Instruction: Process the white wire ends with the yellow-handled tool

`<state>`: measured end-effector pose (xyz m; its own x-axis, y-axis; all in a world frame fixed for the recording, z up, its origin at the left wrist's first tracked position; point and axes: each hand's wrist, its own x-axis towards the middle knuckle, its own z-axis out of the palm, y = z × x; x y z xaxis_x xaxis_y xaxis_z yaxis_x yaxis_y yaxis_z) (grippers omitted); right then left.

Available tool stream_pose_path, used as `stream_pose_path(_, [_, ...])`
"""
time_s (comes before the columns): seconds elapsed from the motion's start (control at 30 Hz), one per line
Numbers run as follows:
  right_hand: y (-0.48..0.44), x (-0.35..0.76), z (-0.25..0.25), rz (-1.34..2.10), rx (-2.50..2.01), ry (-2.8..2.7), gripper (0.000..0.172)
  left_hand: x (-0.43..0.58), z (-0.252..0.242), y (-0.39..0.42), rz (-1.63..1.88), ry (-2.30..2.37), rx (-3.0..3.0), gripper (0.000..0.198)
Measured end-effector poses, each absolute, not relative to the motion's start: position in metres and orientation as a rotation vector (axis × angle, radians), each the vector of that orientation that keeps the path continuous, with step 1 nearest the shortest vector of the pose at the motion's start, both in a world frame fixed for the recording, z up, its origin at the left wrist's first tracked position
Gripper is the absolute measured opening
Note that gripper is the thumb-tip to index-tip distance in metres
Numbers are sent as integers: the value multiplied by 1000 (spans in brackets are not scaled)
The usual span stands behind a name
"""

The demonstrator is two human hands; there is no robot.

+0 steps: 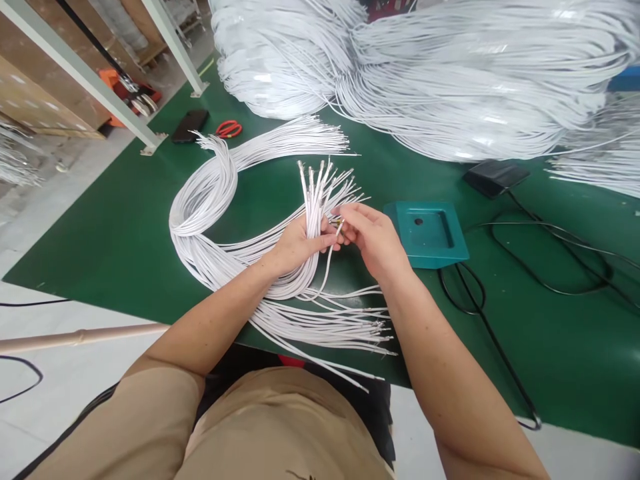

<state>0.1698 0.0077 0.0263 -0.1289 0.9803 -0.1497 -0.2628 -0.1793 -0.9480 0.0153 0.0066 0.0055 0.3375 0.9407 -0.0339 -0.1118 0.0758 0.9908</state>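
My left hand [300, 245] is wrapped round a bunch of white wires [313, 200], whose tipped ends stick up above the fingers. Close against it on the right, my right hand [367, 233] pinches the end of a single white wire [329, 263] that loops down below. The fingertips of both hands nearly meet there, and partly hide the wire's tip. More white wires [200, 257] curve round from the left, with loose ends fanned out below the hands and above them.
A teal tray [463, 247] sits right of my hands, near a black device [496, 177] and black cables [545, 283]. Large white wire bundles [470, 80] fill the back of the green table [100, 233]. Red-handled scissors [229, 129] and a dark flat object [190, 126] lie at the back left.
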Motion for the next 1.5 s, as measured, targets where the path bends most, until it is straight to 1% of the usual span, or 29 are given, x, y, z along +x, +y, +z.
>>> stream_pose_path(0.17, [7, 173, 26, 1482, -1094, -1002, 21, 14, 4, 7, 1022, 908, 1198, 37])
stream_pose_path(0.3, [7, 173, 24, 1444, -1102, -1030, 17, 12, 2, 7, 1059, 914, 1211, 36])
stream_pose_path(0.43, [7, 170, 23, 1283, -1198, -1156, 12, 11, 2, 6, 1080, 949, 1232, 35])
stream_pose_path(0.5, [7, 168, 24, 1243, -1232, -1199, 14, 11, 2, 6, 1083, 955, 1246, 34])
stream_pose_path(0.6, [7, 169, 25, 1250, -1237, -1215, 20, 10, 0, 6, 1073, 962, 1272, 32])
stream_pose_path(0.7, [6, 171, 23, 1145, -1260, -1364, 18, 10, -2, 7, 1068, 952, 1248, 31])
stream_pose_path(0.73, [6, 171, 22, 1072, -1289, -1432, 17, 10, -3, 7, 1067, 936, 1216, 33])
stream_pose_path(0.8, [5, 170, 17, 830, -1377, -1590, 19, 10, -2, 8, 1039, 898, 1126, 45])
stream_pose_path(0.87, [4, 168, 11, 483, -1440, -1794, 23, 10, 0, 8, 989, 871, 1016, 60])
stream_pose_path(0.9, [4, 167, 8, 300, -1445, -1908, 26, 10, 1, 9, 963, 863, 967, 63])
stream_pose_path(1.0, [5, 167, 6, -92, -1388, -2203, 33, 9, 4, 11, 922, 856, 885, 58])
stream_pose_path(1.03, [5, 168, 7, -165, -1375, -2272, 33, 9, 3, 12, 924, 865, 881, 56])
stream_pose_path(1.1, [8, 175, 11, -269, -1402, -2331, 28, 8, 1, 14, 942, 890, 905, 52])
stream_pose_path(1.17, [11, 183, 16, -323, -1477, -2329, 23, 7, -2, 16, 956, 905, 955, 53])
stream_pose_path(1.23, [15, 190, 18, -300, -1553, -2349, 20, 6, -5, 17, 947, 922, 1016, 54])
stream_pose_path(1.4, [21, 200, 18, -74, -1596, -2424, 12, 8, -1, 17, 906, 1064, 1099, 48])
stream_pose_path(1.5, [22, 201, 17, -69, -1561, -2409, 14, 10, 3, 17, 892, 1125, 1127, 42])
